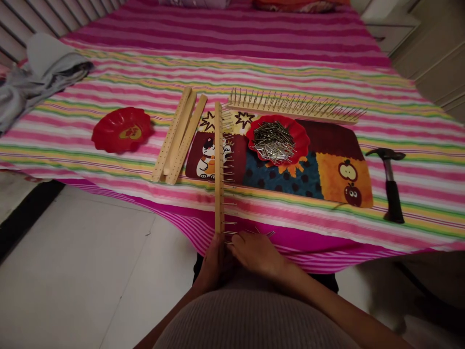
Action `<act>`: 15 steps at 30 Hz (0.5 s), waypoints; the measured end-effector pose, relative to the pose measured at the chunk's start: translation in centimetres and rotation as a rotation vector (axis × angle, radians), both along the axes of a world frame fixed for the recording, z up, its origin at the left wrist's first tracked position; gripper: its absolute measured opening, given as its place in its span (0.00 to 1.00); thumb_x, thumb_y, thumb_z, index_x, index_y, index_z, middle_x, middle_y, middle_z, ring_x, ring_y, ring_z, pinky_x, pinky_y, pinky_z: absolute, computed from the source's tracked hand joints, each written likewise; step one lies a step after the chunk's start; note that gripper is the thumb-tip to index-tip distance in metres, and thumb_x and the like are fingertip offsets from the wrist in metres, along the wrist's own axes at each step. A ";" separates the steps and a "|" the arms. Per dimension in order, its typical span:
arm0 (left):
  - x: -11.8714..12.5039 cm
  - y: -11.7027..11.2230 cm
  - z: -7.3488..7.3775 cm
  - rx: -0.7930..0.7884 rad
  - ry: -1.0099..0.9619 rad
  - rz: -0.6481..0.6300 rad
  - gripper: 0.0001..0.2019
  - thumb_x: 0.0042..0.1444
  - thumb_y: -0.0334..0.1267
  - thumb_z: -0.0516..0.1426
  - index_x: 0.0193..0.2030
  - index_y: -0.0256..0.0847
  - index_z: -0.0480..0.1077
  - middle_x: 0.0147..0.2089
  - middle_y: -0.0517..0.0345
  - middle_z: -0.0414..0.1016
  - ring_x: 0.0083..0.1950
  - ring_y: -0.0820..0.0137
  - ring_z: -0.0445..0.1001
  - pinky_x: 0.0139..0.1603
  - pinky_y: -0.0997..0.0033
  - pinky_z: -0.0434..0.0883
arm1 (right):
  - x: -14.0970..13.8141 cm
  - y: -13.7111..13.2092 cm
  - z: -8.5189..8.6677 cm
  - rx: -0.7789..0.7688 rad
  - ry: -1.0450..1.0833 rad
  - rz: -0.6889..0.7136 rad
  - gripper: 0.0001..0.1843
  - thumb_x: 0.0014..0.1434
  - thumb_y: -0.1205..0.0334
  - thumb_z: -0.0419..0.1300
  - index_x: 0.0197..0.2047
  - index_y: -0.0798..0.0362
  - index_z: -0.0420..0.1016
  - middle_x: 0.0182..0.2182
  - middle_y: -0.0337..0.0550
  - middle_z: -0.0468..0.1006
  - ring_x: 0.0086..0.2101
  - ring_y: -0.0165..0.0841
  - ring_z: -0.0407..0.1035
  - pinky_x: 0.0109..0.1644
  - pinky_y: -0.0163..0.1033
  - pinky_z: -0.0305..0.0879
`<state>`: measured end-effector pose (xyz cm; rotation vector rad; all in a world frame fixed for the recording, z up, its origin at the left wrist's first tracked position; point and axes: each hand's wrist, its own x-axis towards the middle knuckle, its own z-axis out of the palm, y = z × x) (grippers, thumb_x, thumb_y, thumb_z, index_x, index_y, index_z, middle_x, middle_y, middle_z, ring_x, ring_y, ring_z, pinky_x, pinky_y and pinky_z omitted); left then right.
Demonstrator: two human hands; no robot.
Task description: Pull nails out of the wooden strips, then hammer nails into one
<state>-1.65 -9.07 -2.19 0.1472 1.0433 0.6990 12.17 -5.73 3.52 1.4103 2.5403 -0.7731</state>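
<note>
A long wooden strip (218,165) stands on edge, pointing away from me, with a row of nails sticking out of its right side. My left hand (215,254) is closed around its near end. Beside that end, my right hand (254,249) is closed, fingertips at the last nails of the row. More nails poke out beyond its knuckles, so it grips several nails (269,233). Ahead and to the right, a red scalloped bowl (303,138) holds a heap of loose nails (274,140). Behind the bowl lies another wooden strip (290,110) full of upright nails.
Several bare wooden strips (178,135) with drilled holes lie left of the patterned mat (283,179). A red scalloped dish (121,128) sits farther left. A claw hammer (392,186) rests at the right. Grey clothing (47,72) is heaped at the far left of the striped bedspread (119,77).
</note>
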 end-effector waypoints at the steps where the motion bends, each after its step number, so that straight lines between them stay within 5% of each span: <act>1: 0.1 0.0 0.0 0.010 0.002 0.010 0.27 0.52 0.66 0.52 0.25 0.41 0.62 0.14 0.68 0.55 0.12 0.79 0.53 0.12 0.79 0.48 | 0.1 0.2 -0.1 0.006 0.014 0.019 0.16 0.69 0.59 0.46 0.43 0.55 0.73 0.37 0.49 0.79 0.38 0.40 0.73 0.33 0.39 0.60; 6: 0.2 0.2 0.1 0.010 0.007 -0.005 0.27 0.53 0.67 0.50 0.22 0.43 0.57 0.12 0.70 0.50 0.10 0.80 0.45 0.10 0.79 0.43 | 2.7 0.5 -0.2 0.045 0.049 0.126 0.11 0.67 0.63 0.49 0.41 0.55 0.73 0.34 0.46 0.78 0.35 0.36 0.72 0.31 0.37 0.57; 11: 0.2 0.4 0.1 -0.028 0.055 0.012 0.28 0.48 0.69 0.52 0.25 0.43 0.59 0.12 0.71 0.51 0.10 0.79 0.47 0.09 0.80 0.44 | 5.8 0.6 0.2 0.139 0.029 -0.011 0.13 0.68 0.63 0.48 0.38 0.56 0.72 0.32 0.46 0.77 0.33 0.35 0.71 0.35 0.37 0.60; 15: 0.2 0.2 0.1 -0.017 0.030 -0.013 0.29 0.49 0.70 0.51 0.23 0.43 0.57 0.11 0.71 0.49 0.10 0.79 0.46 0.09 0.80 0.44 | 4.2 0.5 0.7 0.141 0.056 -0.083 0.14 0.66 0.56 0.53 0.48 0.56 0.70 0.41 0.50 0.77 0.40 0.39 0.72 0.38 0.38 0.63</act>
